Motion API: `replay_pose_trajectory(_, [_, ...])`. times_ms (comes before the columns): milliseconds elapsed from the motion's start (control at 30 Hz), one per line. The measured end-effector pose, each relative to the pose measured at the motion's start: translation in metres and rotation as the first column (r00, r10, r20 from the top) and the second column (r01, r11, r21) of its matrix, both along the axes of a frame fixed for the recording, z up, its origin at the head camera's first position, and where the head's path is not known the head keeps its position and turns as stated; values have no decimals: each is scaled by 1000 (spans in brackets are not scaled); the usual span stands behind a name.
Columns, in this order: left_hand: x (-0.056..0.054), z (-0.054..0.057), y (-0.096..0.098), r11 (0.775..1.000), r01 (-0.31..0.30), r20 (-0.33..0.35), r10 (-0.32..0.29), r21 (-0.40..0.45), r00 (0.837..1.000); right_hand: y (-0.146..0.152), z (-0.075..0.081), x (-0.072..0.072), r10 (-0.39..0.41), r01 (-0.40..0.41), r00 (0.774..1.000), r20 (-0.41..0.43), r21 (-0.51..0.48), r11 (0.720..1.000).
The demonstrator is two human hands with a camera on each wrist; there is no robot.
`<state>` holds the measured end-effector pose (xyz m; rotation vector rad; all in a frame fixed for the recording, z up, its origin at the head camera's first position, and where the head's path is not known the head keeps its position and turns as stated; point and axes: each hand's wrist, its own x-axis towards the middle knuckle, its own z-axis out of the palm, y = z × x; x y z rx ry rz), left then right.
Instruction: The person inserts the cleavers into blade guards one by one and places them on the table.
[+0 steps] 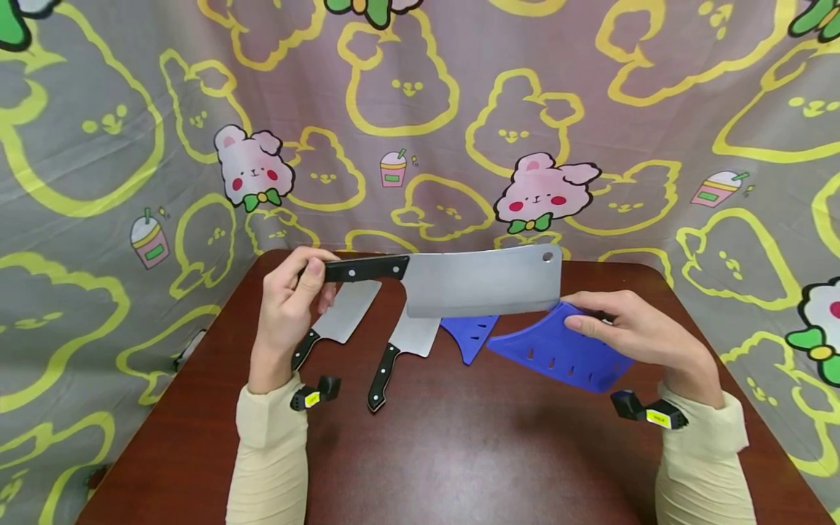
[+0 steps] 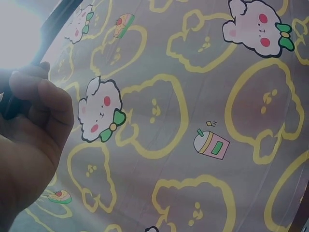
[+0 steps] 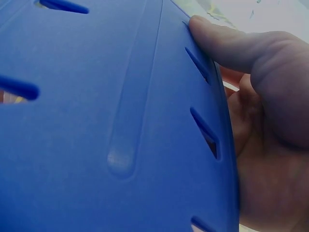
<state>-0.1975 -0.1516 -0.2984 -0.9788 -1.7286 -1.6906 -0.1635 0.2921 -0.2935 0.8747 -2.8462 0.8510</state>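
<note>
My left hand [image 1: 293, 292] grips the black handle of a cleaver [image 1: 482, 284], raised above the table with its broad blade pointing right. In the left wrist view, curled fingers [image 2: 53, 96] wrap the dark handle, and glare hides part of it. Between thumb and fingers, my right hand [image 1: 630, 324] pinches a blue slotted blade cover [image 1: 558, 350] by its upper edge. The cover's upper part meets or overlaps the blade's lower right corner in the head view; whether they touch I cannot tell. The right wrist view shows the cover's slotted face [image 3: 87, 125] close up.
On the brown table [image 1: 446, 452] lie two more cleavers: one at the left [image 1: 351, 310], one nearer the middle [image 1: 413, 339]. Another blue cover [image 1: 469, 335] lies beside the middle one, partly hidden by the raised blade. A patterned curtain [image 1: 446, 146] surrounds the table.
</note>
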Motion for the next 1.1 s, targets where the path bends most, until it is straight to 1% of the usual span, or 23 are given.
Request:
replay_pose_trajectory(233, [1, 0, 0, 1000, 0, 9, 0, 13, 1000, 0, 0, -1, 0, 0, 1000, -4, -3, 1000])
replay_pose_trajectory(433, [0, 0, 0, 1000, 1, 19, -1, 7, 1000, 0, -1, -2, -5, 5, 1000, 0, 3, 1000])
replay_pose_trajectory(567, [0, 0, 0, 1000, 2, 16, -2, 4, 1000, 0, -1, -3, 3, -2, 1000, -14, 2, 1000])
replay_pose_trajectory(800, [0, 0, 1, 1000, 11, 10, -11, -4, 1000, -1, -2, -2, 13, -13, 1000, -12, -18, 1000])
replay_pose_trajectory(900, [0, 0, 1, 1000, 11, 11, -11, -14, 1000, -1, -2, -1, 15, -15, 1000, -20, -26, 1000])
replay_pose_trajectory(1000, [-1, -1, 0, 999, 15, 16, -15, -34, 1000, 0, -2, -1, 16, -18, 998, -53, -31, 999])
replay_pose_trajectory(1067, [0, -1, -3, 997, 24, 25, -23, -66, 999, 1, -1, 0, 16, -19, 997, -80, -34, 999])
replay_pose_trajectory(1100, [0, -1, -4, 995, 25, 30, -22, -97, 999, 2, 0, 0, 16, -19, 996, -93, -34, 999])
